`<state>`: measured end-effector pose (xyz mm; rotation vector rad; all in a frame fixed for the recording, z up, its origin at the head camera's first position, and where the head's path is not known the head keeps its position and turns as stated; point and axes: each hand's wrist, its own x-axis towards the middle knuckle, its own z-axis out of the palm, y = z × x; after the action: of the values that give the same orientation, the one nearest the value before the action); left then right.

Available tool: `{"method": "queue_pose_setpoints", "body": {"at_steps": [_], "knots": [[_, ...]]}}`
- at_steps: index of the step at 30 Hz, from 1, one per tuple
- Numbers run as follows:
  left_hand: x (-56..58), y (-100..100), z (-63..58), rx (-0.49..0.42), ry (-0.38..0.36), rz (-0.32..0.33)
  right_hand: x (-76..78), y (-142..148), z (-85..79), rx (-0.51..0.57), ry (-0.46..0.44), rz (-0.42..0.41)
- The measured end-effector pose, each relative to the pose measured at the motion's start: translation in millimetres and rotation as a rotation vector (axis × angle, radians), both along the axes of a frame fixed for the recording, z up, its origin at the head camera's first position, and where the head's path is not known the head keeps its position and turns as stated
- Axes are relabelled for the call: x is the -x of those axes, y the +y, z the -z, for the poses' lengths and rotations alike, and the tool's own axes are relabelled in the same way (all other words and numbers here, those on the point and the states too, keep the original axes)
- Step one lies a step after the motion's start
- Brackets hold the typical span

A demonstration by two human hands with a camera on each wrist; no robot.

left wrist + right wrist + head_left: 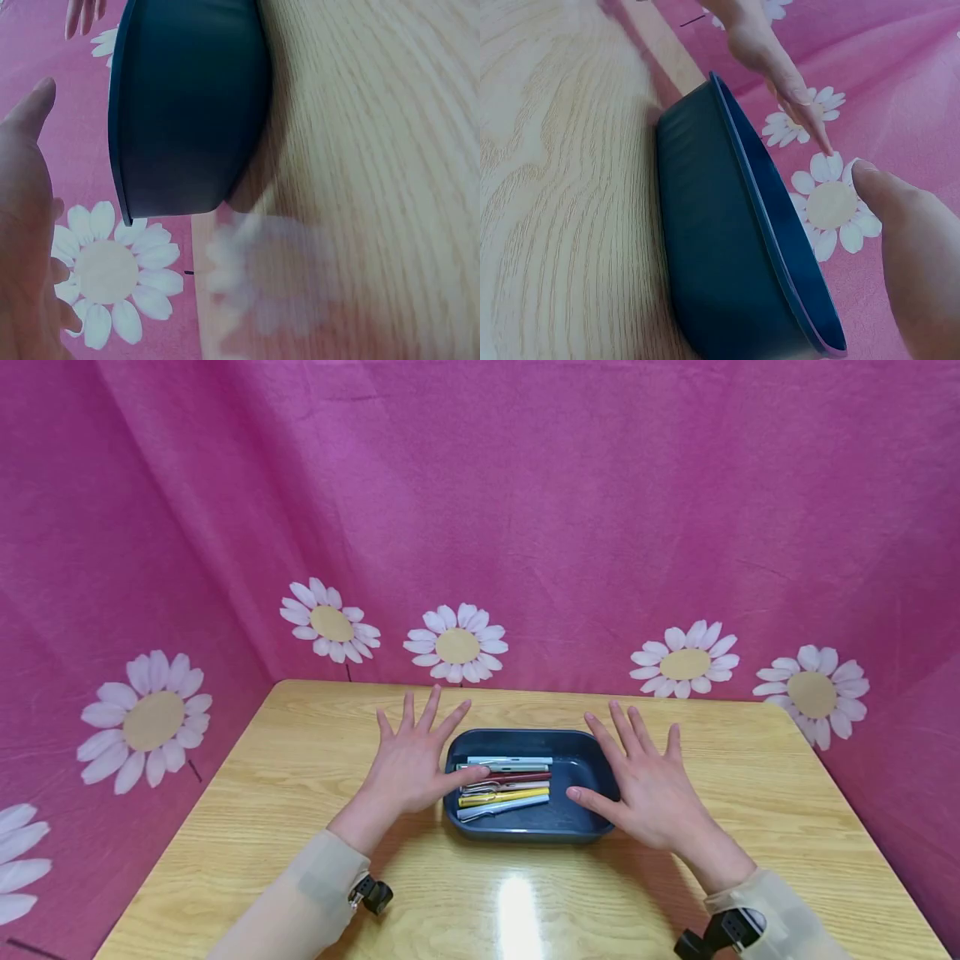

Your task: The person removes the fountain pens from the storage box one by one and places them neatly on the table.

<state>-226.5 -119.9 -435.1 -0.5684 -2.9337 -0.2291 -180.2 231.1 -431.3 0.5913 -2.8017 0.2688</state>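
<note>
Left hand [411,768] and right hand [654,793], each grip spread wide, hover by a dark blue rounded tray [528,835] on the pale wooden counter [750,777]. Slim blue, yellow and dark red pens [513,795] lie inside, toward the left. Best to move gently, so they don't roll.

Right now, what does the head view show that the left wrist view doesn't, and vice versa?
Only the head view shows the pens inside the dark tray and the sleeves. Only the left wrist view shows a faint daisy reflection on the tabletop and the tray's outer wall close up. Both show the dark tray, tabletop, pink cloth, left hand and right hand, the last only partly in the wrist view.
</note>
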Motion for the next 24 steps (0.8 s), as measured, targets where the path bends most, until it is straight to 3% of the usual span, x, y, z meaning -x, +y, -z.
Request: {"method": "queue_pose_setpoints", "body": {"at_steps": [24], "knots": [[-1.6, -1.1, 6.5, -0.194, -0.116, 0.007, 1.6, -9.5, -4.8, 0.157, 0.002, -0.100]]}}
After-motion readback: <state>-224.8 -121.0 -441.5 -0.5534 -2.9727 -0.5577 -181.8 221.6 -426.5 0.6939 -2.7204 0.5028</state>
